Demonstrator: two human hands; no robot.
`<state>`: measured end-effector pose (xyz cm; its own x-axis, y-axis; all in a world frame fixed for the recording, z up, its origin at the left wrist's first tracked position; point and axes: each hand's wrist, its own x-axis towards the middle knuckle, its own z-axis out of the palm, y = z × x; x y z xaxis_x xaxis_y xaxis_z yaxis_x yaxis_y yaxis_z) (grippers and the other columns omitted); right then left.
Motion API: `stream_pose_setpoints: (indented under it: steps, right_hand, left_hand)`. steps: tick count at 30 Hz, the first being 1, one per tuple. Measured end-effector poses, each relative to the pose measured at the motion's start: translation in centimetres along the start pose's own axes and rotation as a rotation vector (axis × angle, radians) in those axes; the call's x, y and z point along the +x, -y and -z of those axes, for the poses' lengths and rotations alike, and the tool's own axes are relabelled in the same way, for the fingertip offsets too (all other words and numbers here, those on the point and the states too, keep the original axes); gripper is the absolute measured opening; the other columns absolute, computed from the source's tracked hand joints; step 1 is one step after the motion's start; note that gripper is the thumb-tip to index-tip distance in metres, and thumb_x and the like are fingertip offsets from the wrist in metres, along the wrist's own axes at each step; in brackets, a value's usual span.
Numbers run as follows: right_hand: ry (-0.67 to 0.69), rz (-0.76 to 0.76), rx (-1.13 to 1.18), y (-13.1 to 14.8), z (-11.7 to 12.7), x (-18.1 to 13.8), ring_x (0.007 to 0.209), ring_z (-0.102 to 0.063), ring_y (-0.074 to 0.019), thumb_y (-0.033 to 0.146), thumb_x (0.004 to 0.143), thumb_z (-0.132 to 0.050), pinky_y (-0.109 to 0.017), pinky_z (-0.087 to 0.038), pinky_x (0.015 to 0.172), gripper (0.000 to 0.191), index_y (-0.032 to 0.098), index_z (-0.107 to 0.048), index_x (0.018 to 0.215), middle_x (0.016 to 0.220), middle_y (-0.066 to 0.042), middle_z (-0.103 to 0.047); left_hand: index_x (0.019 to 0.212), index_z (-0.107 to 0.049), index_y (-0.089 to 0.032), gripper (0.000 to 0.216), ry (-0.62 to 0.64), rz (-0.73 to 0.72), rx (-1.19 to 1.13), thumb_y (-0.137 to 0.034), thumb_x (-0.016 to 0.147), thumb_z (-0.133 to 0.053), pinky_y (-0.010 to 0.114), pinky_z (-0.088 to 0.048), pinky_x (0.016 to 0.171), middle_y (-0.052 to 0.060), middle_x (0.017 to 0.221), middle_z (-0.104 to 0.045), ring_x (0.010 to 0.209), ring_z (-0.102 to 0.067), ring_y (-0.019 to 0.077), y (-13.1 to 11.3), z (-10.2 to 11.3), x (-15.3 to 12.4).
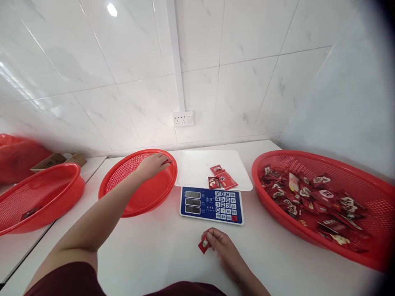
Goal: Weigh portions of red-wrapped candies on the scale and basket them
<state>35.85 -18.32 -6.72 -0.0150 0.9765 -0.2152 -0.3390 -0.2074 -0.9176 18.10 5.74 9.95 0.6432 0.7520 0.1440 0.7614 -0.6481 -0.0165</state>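
Note:
My left hand (154, 163) reaches over the right side of a round red plastic basket (138, 210), its fingers closed. A bit of dark red shows at the fingertips, too small to name. In front of the scale, my right hand (221, 247) pinches a small red snack packet (204, 244) between thumb and fingers, above the white table. On the white pan (194, 164) of the digital scale lie several red packets (227, 180), touching one another. The blue keypad panel (211, 205) faces me; its display digits are hard to read.
At the right stands a large red basket (308, 154) with many red packets. Another red basket (66, 185) at the left holds a dark packet. Behind it are a cardboard box (75, 159) and a red bag (18, 158). A socket (183, 119) is on the tiled wall.

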Motion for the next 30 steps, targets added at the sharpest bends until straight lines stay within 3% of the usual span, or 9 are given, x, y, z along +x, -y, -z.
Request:
stream_pose_setpoints:
  steps: [2, 4, 6, 9, 14, 18, 22, 30]
  right_hand:
    - [0.022, 0.004, -0.018, 0.2, 0.0, -0.1, 0.067, -0.051, -0.0143, 0.050, 0.077, -0.058, -0.029, -0.037, 0.070, 0.033, 0.017, -0.060, 0.071, 0.070, -0.003, -0.061]
    - [0.036, 0.006, -0.023, 0.3, -0.1, -0.2, 0.067, -0.052, -0.0145, 0.050, 0.078, -0.058, -0.029, -0.038, 0.071, 0.034, 0.017, -0.061, 0.072, 0.070, -0.003, -0.062]
    - [0.038, 0.011, -0.030, 0.3, -0.1, -0.2, 0.068, -0.053, -0.0147, 0.050, 0.078, -0.058, -0.029, -0.038, 0.072, 0.034, 0.017, -0.061, 0.073, 0.070, -0.003, -0.062]
    - [0.022, 0.016, -0.047, 0.2, -0.2, -0.2, 0.067, -0.053, -0.0150, 0.051, 0.077, -0.058, -0.029, -0.039, 0.070, 0.035, 0.017, -0.061, 0.072, 0.070, -0.003, -0.062]
    - [-0.014, 0.029, -0.020, 0.1, -0.2, -0.2, 0.065, -0.053, -0.0145, 0.051, 0.077, -0.058, -0.028, -0.039, 0.068, 0.035, 0.017, -0.061, 0.072, 0.070, -0.003, -0.062]
    - [-0.018, 0.034, -0.013, 0.2, -0.3, -0.3, 0.065, -0.053, -0.0145, 0.052, 0.076, -0.059, -0.028, -0.039, 0.068, 0.036, 0.017, -0.061, 0.072, 0.070, -0.004, -0.062]
    - [-0.001, 0.036, -0.020, 0.0, -0.1, -0.2, 0.065, -0.052, -0.0140, 0.051, 0.077, -0.058, -0.029, -0.038, 0.069, 0.035, 0.016, -0.061, 0.073, 0.070, -0.003, -0.061]
    - [-0.001, 0.029, -0.056, 0.2, -0.3, -0.3, 0.066, -0.053, -0.0146, 0.052, 0.076, -0.058, -0.029, -0.039, 0.069, 0.036, 0.017, -0.062, 0.072, 0.070, -0.003, -0.063]
  left_hand:
    - [0.110, -0.058, -0.024, 0.042, 0.047, 0.029, 0.039, -0.052, 0.085, -0.040, 0.034, -0.047, 0.075, 0.008, 0.109, -0.059, 0.096, -0.057, 0.0251, 0.9, 0.4, -0.9]
    - [0.120, -0.052, -0.025, 0.050, 0.024, -0.013, 0.040, -0.057, 0.083, -0.040, 0.039, -0.043, 0.087, 0.008, 0.125, -0.051, 0.113, -0.049, 0.0282, 0.2, 0.4, -1.2]
    - [0.129, -0.043, -0.026, 0.057, 0.027, -0.108, -0.019, -0.060, 0.083, -0.037, 0.042, -0.037, 0.097, 0.008, 0.138, -0.040, 0.125, -0.038, 0.0281, -2.1, 0.1, -0.8]
    - [0.137, -0.030, -0.027, 0.069, 0.125, -0.333, -0.138, -0.065, 0.081, -0.036, 0.043, -0.025, 0.106, 0.009, 0.148, -0.024, 0.134, -0.023, 0.0272, -7.1, -1.1, 0.7]
    - [0.141, -0.019, -0.031, 0.078, 0.287, -0.589, -0.216, -0.068, 0.077, -0.041, 0.052, -0.013, 0.107, 0.008, 0.152, -0.011, 0.138, -0.004, 0.0299, -13.3, -4.2, 3.9]
    - [0.138, -0.029, -0.026, 0.071, 0.297, -0.627, -0.217, -0.067, 0.080, -0.034, 0.050, -0.020, 0.105, 0.010, 0.145, -0.029, 0.136, -0.016, 0.0297, -14.6, -6.0, 6.2]
    - [0.129, -0.041, -0.024, 0.064, 0.175, -0.617, -0.143, -0.066, 0.080, -0.036, 0.038, -0.035, 0.095, 0.009, 0.124, -0.051, 0.121, -0.038, 0.0252, -14.5, -7.0, 7.4]
    - [0.105, -0.053, -0.021, 0.042, 0.117, -0.449, 0.016, -0.054, 0.087, -0.035, 0.034, -0.043, 0.073, 0.011, 0.105, -0.058, 0.103, -0.049, 0.0266, -14.3, -7.3, 8.1]
